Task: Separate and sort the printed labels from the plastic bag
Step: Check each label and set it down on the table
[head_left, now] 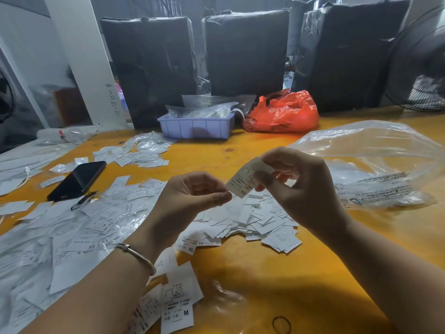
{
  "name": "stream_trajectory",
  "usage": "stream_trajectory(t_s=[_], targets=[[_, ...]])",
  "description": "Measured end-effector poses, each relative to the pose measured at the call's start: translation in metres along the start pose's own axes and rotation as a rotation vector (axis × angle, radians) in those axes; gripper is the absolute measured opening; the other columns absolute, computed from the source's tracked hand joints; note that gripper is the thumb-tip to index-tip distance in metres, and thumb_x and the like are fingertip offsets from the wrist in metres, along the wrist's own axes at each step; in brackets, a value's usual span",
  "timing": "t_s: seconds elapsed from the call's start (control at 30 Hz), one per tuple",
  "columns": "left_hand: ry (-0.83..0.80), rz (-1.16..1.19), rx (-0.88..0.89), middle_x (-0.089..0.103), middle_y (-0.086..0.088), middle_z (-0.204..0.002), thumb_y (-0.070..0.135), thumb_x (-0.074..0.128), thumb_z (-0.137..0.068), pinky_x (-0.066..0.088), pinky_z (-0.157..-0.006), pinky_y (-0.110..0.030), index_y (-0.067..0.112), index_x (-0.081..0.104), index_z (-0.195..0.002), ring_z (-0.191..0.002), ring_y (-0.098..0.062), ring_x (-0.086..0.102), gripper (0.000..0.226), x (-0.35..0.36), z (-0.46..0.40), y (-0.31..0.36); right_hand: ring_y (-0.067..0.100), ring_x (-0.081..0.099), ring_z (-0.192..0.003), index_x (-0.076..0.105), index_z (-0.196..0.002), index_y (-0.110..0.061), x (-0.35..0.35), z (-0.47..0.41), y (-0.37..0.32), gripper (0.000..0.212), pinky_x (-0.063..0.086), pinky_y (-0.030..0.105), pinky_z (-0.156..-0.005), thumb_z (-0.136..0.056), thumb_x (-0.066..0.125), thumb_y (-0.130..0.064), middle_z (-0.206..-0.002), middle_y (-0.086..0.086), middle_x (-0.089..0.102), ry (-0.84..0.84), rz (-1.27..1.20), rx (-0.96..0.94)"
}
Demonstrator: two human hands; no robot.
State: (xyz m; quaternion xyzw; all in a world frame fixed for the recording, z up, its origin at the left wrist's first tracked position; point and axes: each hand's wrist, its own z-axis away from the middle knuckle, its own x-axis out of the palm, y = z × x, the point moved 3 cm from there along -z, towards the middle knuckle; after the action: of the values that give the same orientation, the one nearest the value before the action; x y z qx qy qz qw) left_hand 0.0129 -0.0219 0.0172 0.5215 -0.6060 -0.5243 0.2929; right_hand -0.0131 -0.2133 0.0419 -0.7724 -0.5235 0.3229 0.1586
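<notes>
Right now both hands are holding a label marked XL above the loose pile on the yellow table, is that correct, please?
Not quite: the label held between the left hand and right hand reads XS, not XL, as the head view shows. It is indeed above the loose pile on the yellow table.

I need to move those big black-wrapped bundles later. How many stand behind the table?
3: left bundle, middle bundle and right bundle, side by side; more may be hidden.

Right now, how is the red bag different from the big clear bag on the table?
The red bag is opaque, crumpled and stands bunched up at the table's far edge; the clear bag is see-through, larger, printed with black text and lies flat at the right. Both are thin plastic and rest on the yellow table.
</notes>
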Motion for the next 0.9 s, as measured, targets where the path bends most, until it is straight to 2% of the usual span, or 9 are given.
stream_trajectory(t_s=[0.1,0.2,0.33,0.43,0.53,0.6,0.67,0.77,0.9], targets=[[-0.029,-0.018,0.000,0.074,-0.009,-0.085,0.024,0.079,-0.065,0.055,-0.069,-0.019,0.012,0.074,-0.078,-0.078,-0.015,0.068,0.018,0.001,0.000,-0.001,0.012,0.067,-0.063,0.067,-0.079,-0.009,0.002,0.000,0.002,0.015,0.053,0.041,-0.054,-0.078,0.070,0.006,-0.074,0.002,0.071,-0.083,-0.014,0.017],[-0.046,-0.055,0.000,0.073,-0.012,-0.083,0.021,0.080,-0.066,0.056,-0.073,-0.022,0.008,0.074,-0.081,-0.077,-0.017,0.068,0.021,0.004,0.001,-0.004,0.011,0.066,-0.066,0.070,-0.081,-0.008,0.008,0.002,0.004,0.014,0.052,0.038,-0.055,-0.077,0.069,0.005,-0.076,0.000,0.072,-0.173,0.047,0.026],[-0.049,-0.079,-0.017,0.073,-0.008,-0.081,0.023,0.079,-0.069,0.056,-0.070,-0.021,0.008,0.072,-0.078,-0.077,-0.014,0.068,0.019,0.004,0.000,-0.005,0.010,0.067,-0.067,0.069,-0.080,-0.009,0.002,-0.001,0.008,0.009,0.053,0.038,-0.054,-0.080,0.068,0.000,-0.077,-0.001,0.072,-0.093,0.086,0.036],[-0.049,-0.071,-0.028,0.074,-0.007,-0.078,0.021,0.078,-0.071,0.053,-0.066,-0.018,0.009,0.072,-0.078,-0.073,-0.013,0.068,0.015,0.004,0.000,-0.005,0.003,0.067,-0.066,0.069,-0.079,-0.009,0.003,-0.001,0.009,0.010,0.051,0.027,-0.053,-0.080,0.068,0.001,-0.076,-0.002,0.072,-0.139,0.070,0.058],[-0.055,-0.037,-0.043,0.074,-0.006,-0.076,0.021,0.078,-0.068,0.053,-0.065,-0.017,0.014,0.073,-0.074,-0.073,-0.013,0.070,0.011,0.006,0.000,-0.005,0.005,0.067,-0.067,0.069,-0.081,-0.008,0.011,0.002,0.012,0.012,0.044,0.012,-0.055,-0.078,0.069,0.004,-0.075,-0.001,0.072,-0.229,0.088,0.055],[-0.045,-0.036,-0.055,0.074,-0.006,-0.076,0.022,0.078,-0.067,0.056,-0.067,-0.019,0.013,0.073,-0.074,-0.074,-0.014,0.070,0.014,0.006,0.000,-0.006,0.008,0.068,-0.070,0.070,-0.085,-0.007,0.014,0.004,0.014,0.009,0.049,0.022,-0.053,-0.079,0.071,-0.001,-0.076,0.002,0.072,-0.282,0.089,0.074],[-0.026,-0.048,-0.066,0.074,-0.007,-0.076,0.025,0.078,-0.065,0.056,-0.068,-0.020,0.009,0.073,-0.077,-0.073,-0.014,0.070,0.020,0.006,-0.001,-0.007,0.011,0.069,-0.076,0.070,-0.094,-0.010,0.016,0.005,0.015,0.015,0.054,0.031,-0.057,-0.080,0.074,-0.009,-0.081,0.004,0.073,-0.316,0.087,0.104],[0.000,-0.046,-0.078,0.075,-0.007,-0.077,0.027,0.078,-0.064,0.054,-0.065,-0.020,0.009,0.072,-0.077,-0.072,-0.013,0.068,0.023,0.005,-0.002,-0.008,0.016,0.068,-0.076,0.067,-0.106,-0.015,0.012,0.003,0.015,0.028,0.053,0.030,-0.060,-0.078,0.076,-0.014,-0.084,0.001,0.073,-0.202,0.052,0.133],[0.028,-0.020,-0.096,0.076,-0.007,-0.081,0.025,0.077,-0.065,0.054,-0.066,-0.023,0.009,0.070,-0.078,-0.074,-0.014,0.069,0.022,0.003,-0.002,-0.008,0.013,0.066,-0.071,0.072,-0.094,-0.017,0.005,0.000,0.013,0.020,0.054,0.037,-0.061,-0.077,0.076,-0.007,-0.076,-0.005,0.072,-0.076,0.020,0.128]])
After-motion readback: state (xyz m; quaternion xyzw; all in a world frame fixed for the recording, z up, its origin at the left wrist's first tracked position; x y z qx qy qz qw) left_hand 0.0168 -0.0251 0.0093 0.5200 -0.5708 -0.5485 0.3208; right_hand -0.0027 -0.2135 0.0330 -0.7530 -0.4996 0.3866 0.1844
